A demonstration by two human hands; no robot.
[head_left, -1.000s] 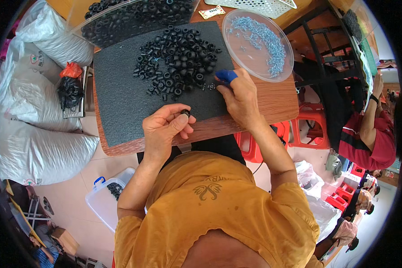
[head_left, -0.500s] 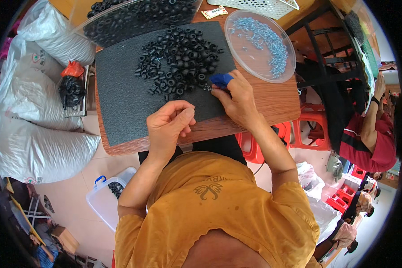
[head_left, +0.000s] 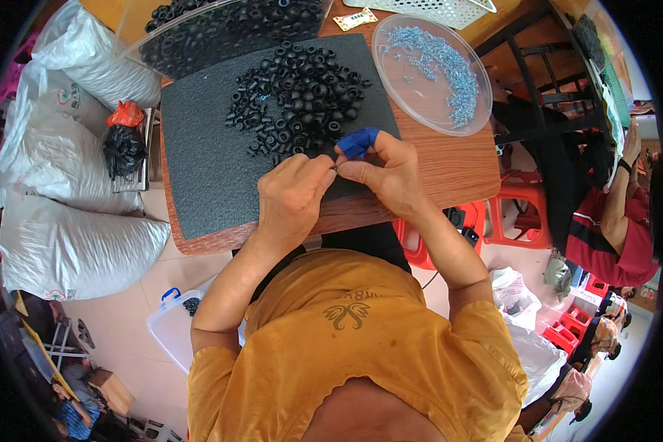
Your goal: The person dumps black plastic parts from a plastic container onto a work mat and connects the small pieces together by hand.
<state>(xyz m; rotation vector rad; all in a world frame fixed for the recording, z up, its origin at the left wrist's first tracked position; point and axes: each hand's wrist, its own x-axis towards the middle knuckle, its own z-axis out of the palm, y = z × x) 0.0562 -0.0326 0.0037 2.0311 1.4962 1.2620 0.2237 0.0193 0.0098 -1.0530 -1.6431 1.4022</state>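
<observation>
My left hand (head_left: 293,199) and my right hand (head_left: 387,173) meet fingertip to fingertip over the near edge of a dark foam mat (head_left: 202,151). Between the fingertips is a small part, too small to make out. A blue cot covers my right index finger (head_left: 359,141). Just beyond the hands lies a heap of black rubber rings (head_left: 298,92) on the mat. A clear round dish (head_left: 460,40) with small blue-grey metal pieces (head_left: 438,62) sits to the right on the wooden table (head_left: 449,166).
A clear bin of more black rings (head_left: 221,29) stands behind the mat. White sacks (head_left: 59,184) and a black bag (head_left: 123,149) lie left of the table. Red stools (head_left: 508,217) and another person in a red shirt (head_left: 611,236) are at the right. A clear tub (head_left: 173,324) sits on the floor.
My left hand has risen from the table's front edge to meet the right. My right hand has drawn back from the ring heap toward me.
</observation>
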